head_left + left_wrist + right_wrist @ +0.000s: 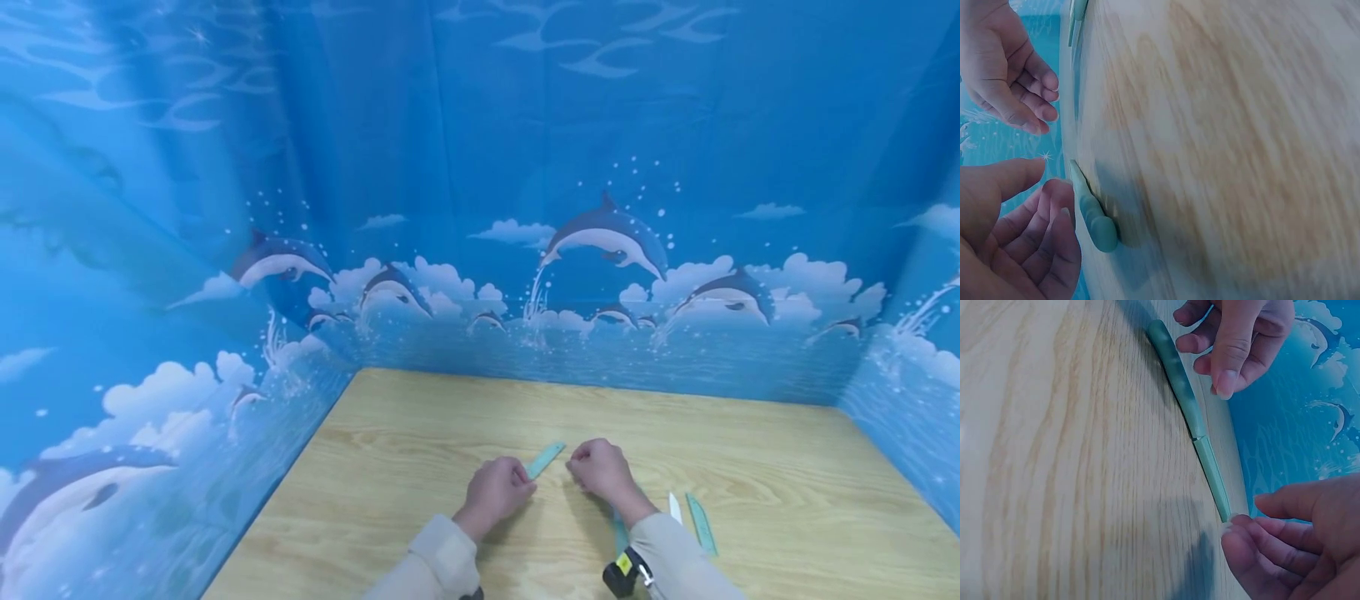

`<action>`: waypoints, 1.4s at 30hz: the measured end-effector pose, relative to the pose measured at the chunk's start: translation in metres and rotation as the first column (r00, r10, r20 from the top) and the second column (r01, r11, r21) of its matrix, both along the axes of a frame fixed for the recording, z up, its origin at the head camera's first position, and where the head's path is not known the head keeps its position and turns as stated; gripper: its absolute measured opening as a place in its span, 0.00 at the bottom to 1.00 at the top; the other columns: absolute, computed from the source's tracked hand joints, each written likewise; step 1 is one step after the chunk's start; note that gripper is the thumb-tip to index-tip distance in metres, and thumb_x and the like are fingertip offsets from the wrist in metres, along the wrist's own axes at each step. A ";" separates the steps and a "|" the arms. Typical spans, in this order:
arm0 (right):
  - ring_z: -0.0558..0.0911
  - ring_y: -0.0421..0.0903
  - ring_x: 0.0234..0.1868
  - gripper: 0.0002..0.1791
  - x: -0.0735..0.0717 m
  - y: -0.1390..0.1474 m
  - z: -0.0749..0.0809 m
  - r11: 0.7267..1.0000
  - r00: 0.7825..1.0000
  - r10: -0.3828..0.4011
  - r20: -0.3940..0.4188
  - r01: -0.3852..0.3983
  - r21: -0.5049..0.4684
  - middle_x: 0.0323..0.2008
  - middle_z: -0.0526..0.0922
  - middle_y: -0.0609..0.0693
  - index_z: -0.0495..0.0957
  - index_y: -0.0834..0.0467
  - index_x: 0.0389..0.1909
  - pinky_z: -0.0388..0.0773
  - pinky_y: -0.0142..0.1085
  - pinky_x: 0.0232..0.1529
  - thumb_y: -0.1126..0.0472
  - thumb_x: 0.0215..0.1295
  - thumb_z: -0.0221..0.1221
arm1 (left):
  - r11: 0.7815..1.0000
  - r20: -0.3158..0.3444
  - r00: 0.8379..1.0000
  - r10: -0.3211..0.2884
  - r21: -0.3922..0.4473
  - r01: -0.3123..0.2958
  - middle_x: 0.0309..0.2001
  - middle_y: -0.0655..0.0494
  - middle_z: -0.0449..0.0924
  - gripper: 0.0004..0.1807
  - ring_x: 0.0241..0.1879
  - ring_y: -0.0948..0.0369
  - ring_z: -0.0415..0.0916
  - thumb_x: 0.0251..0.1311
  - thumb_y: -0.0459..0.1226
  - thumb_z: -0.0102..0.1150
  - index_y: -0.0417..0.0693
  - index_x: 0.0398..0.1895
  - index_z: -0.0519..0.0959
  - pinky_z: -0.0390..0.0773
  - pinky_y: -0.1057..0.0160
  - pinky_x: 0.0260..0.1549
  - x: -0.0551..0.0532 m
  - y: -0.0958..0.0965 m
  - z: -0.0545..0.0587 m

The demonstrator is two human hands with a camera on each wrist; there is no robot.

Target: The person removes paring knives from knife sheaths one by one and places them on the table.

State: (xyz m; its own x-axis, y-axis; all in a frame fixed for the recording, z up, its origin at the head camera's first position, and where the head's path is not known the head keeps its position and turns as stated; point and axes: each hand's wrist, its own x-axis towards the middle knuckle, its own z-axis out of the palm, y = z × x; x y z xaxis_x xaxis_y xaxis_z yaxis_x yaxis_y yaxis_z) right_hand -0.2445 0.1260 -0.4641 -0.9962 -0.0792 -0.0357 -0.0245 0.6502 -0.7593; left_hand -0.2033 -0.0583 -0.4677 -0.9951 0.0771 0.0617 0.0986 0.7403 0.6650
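A green knife (1179,384) lies on the wooden table between the two hands, a lighter green sheath (1213,478) over its blade end. My left hand (497,490) is beside the handle, its fingers loosely bent; in the right wrist view a gap shows between them and the handle. My right hand (602,468) is near the sheath's tip, fingers bent and seemingly holding nothing. In the right wrist view its fingertips (1235,528) overlap the tip, but the head view shows them slightly apart.
Right of the right forearm lie a white blade (675,507) and a green sheath-like piece (701,523). Another green piece (621,533) is partly hidden under the right wrist. A blue dolphin-printed curtain (480,342) surrounds the table's (420,417) back and sides.
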 end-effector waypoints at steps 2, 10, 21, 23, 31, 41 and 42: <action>0.79 0.43 0.21 0.06 -0.001 -0.003 0.001 1.000 1.000 0.005 -0.002 -0.005 -0.001 0.22 0.80 0.51 0.80 0.68 0.36 0.81 0.32 0.21 0.67 0.62 0.61 | 1.000 0.004 1.000 0.016 -0.006 -0.016 0.22 0.62 0.79 0.09 0.21 0.68 0.73 0.53 0.38 0.70 0.49 0.25 0.78 0.76 0.70 0.20 0.000 -0.002 0.000; 0.78 0.42 0.19 0.03 -0.003 -0.012 0.004 0.999 0.999 0.032 -0.008 -0.032 0.008 0.21 0.81 0.51 0.81 0.65 0.31 0.79 0.32 0.20 0.68 0.62 0.61 | 1.000 -0.007 1.000 0.021 0.007 -0.021 0.22 0.60 0.79 0.08 0.21 0.66 0.73 0.52 0.36 0.70 0.47 0.25 0.78 0.77 0.69 0.20 -0.003 -0.012 0.002; 0.78 0.42 0.18 0.03 -0.005 -0.014 -0.012 1.000 1.000 0.021 -0.005 -0.021 -0.005 0.19 0.79 0.49 0.82 0.65 0.31 0.79 0.32 0.18 0.68 0.61 0.61 | 1.000 -0.013 1.000 -0.002 -0.010 0.002 0.21 0.58 0.79 0.09 0.19 0.66 0.72 0.51 0.36 0.71 0.44 0.26 0.79 0.75 0.69 0.18 -0.002 -0.017 -0.004; 0.77 0.42 0.17 0.03 -0.006 -0.015 -0.012 1.000 0.999 0.030 -0.015 -0.030 0.003 0.19 0.79 0.50 0.81 0.64 0.30 0.78 0.32 0.18 0.68 0.61 0.60 | 1.000 -0.015 1.000 -0.003 -0.013 0.003 0.21 0.59 0.79 0.09 0.19 0.66 0.72 0.51 0.36 0.71 0.44 0.26 0.79 0.76 0.69 0.18 -0.002 -0.018 -0.004; 0.77 0.42 0.17 0.04 -0.008 -0.024 -0.005 0.999 0.999 0.034 -0.003 -0.034 0.016 0.18 0.80 0.51 0.80 0.64 0.29 0.77 0.31 0.18 0.68 0.61 0.60 | 1.000 -0.021 1.000 0.009 -0.015 -0.010 0.21 0.62 0.74 0.10 0.19 0.67 0.70 0.50 0.35 0.72 0.43 0.29 0.78 0.73 0.70 0.18 -0.002 -0.021 -0.004; 0.76 0.40 0.15 0.04 -0.012 -0.028 -0.012 1.000 1.000 0.016 -0.005 -0.016 0.023 0.17 0.79 0.49 0.80 0.65 0.29 0.77 0.30 0.17 0.67 0.59 0.62 | 0.998 -0.010 1.000 0.019 -0.053 -0.020 0.24 0.60 0.78 0.11 0.23 0.65 0.72 0.49 0.36 0.73 0.44 0.30 0.79 0.76 0.66 0.22 -0.004 -0.023 -0.004; 0.76 0.40 0.15 0.04 -0.012 -0.028 -0.012 0.999 1.000 0.018 -0.007 -0.017 0.033 0.16 0.79 0.49 0.80 0.65 0.29 0.76 0.30 0.17 0.67 0.59 0.62 | 0.998 -0.006 1.000 0.020 -0.057 -0.021 0.24 0.59 0.77 0.11 0.23 0.65 0.72 0.49 0.37 0.73 0.44 0.31 0.79 0.76 0.66 0.22 -0.004 -0.023 -0.004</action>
State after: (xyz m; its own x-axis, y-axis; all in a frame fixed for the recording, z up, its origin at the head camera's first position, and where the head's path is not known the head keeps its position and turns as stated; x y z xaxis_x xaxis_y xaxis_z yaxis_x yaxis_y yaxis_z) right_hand -0.2562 0.0975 -0.4761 -0.9949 -0.0956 -0.0309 -0.0419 0.6746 -0.7370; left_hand -0.2070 -0.0812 -0.4714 -0.9962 0.0604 0.0633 0.0867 0.7789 0.6211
